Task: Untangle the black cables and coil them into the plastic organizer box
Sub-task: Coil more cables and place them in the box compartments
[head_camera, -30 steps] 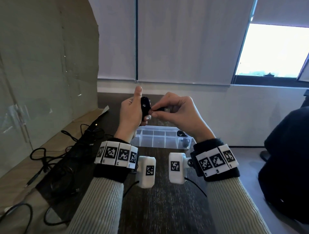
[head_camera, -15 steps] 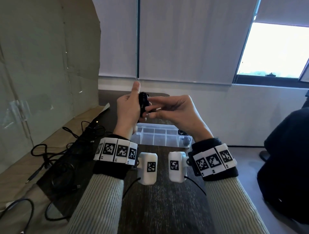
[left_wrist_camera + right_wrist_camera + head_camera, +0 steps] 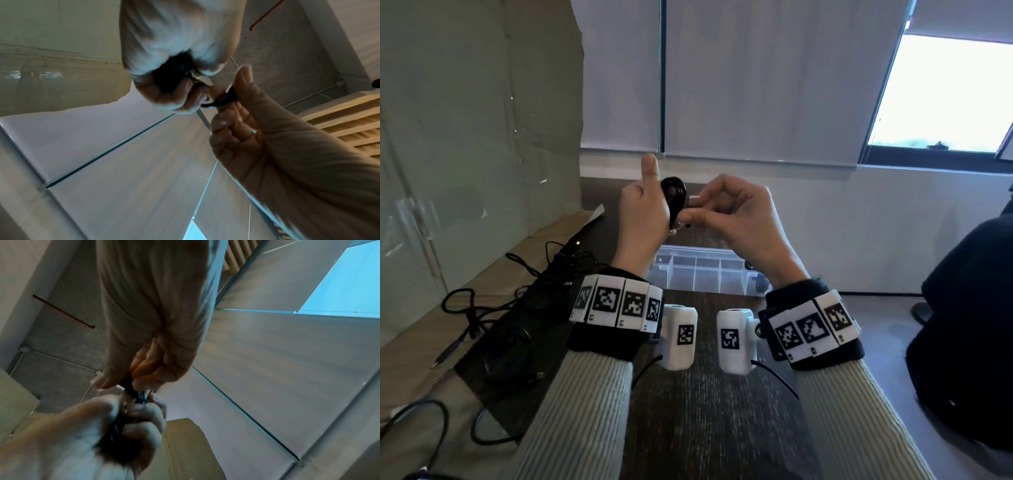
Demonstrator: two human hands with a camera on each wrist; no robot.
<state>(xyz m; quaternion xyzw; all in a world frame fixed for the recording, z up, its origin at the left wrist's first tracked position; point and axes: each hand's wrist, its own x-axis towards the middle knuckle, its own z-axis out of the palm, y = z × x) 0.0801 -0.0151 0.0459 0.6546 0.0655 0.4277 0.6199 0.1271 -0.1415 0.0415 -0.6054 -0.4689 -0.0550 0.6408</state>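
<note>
My left hand (image 3: 654, 219) is raised above the table with its thumb up and grips a small coil of black cable (image 3: 674, 195). My right hand (image 3: 698, 207) pinches that cable's metal-tipped end right beside the coil. In the left wrist view, the left hand's fingers (image 3: 230, 129) curl round the black coil (image 3: 226, 98) and the right hand (image 3: 176, 91) closes in from above. In the right wrist view, the cable (image 3: 133, 394) runs between both hands. The clear plastic organizer box (image 3: 702, 274) lies on the table beneath the hands. One right-hand compartment holds a dark coil (image 3: 750, 265).
A tangle of loose black cables (image 3: 517, 308) lies on the dark table (image 3: 705, 411) and brown cardboard at the left. A cardboard panel (image 3: 476, 120) stands along the left side. A dark-clothed person (image 3: 969, 325) sits at the right. Behind the box are a wall and window blinds.
My right fingers have shifted along the cable end next to the coil, from below its middle to higher up. Both hands stay raised over the box.
</note>
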